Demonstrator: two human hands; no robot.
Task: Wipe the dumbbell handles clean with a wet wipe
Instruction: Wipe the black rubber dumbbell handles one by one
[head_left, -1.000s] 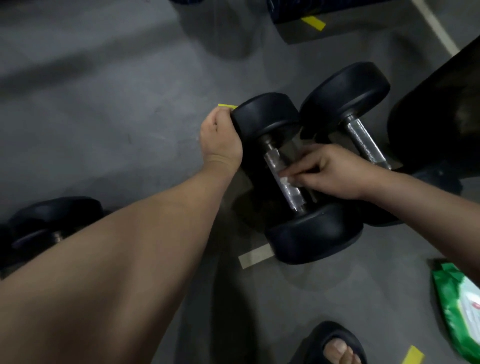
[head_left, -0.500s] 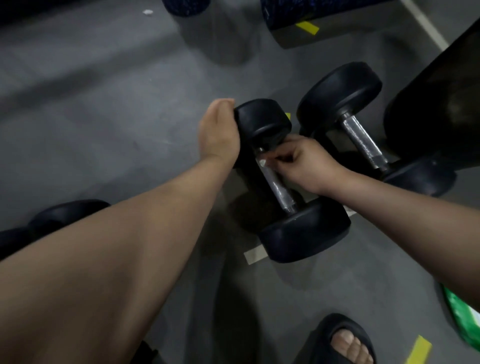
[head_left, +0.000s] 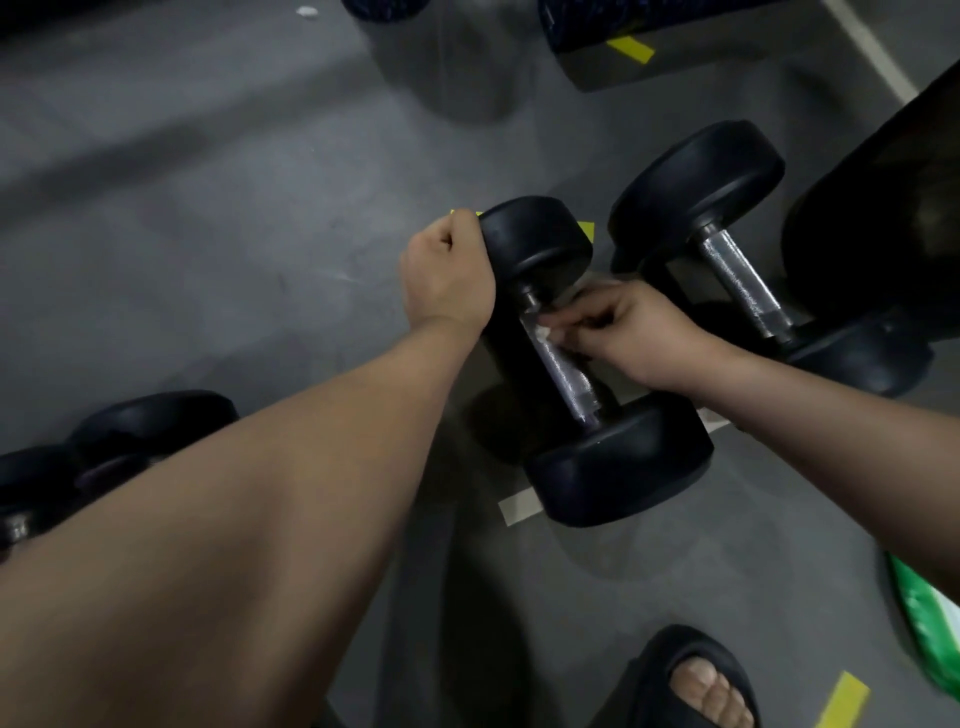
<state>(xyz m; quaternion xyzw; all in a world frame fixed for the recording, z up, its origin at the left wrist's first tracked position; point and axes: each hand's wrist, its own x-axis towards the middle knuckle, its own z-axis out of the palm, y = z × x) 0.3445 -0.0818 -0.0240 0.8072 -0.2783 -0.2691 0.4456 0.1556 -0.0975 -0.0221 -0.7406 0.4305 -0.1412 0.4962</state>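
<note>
A black dumbbell (head_left: 618, 467) with a knurled metal handle (head_left: 566, 376) lies on the grey floor. My left hand (head_left: 447, 275) grips the side of its far head (head_left: 535, 244). My right hand (head_left: 634, 332) curls round the upper end of the handle and presses a small white wet wipe (head_left: 545, 332) against the metal. Only a corner of the wipe shows between the fingers. A second black dumbbell (head_left: 696, 182) with a bare metal handle (head_left: 737, 283) lies just to the right, untouched.
A green wet-wipe pack (head_left: 930, 623) lies at the right edge. My foot in a black slipper (head_left: 696, 680) is at the bottom. More black dumbbells (head_left: 130, 441) sit at the left. A large dark object (head_left: 883, 218) stands at the right. Yellow tape marks (head_left: 844, 699) dot the floor.
My right hand slid the wipe up the handle from its middle toward the far head. My left hand stayed on that head.
</note>
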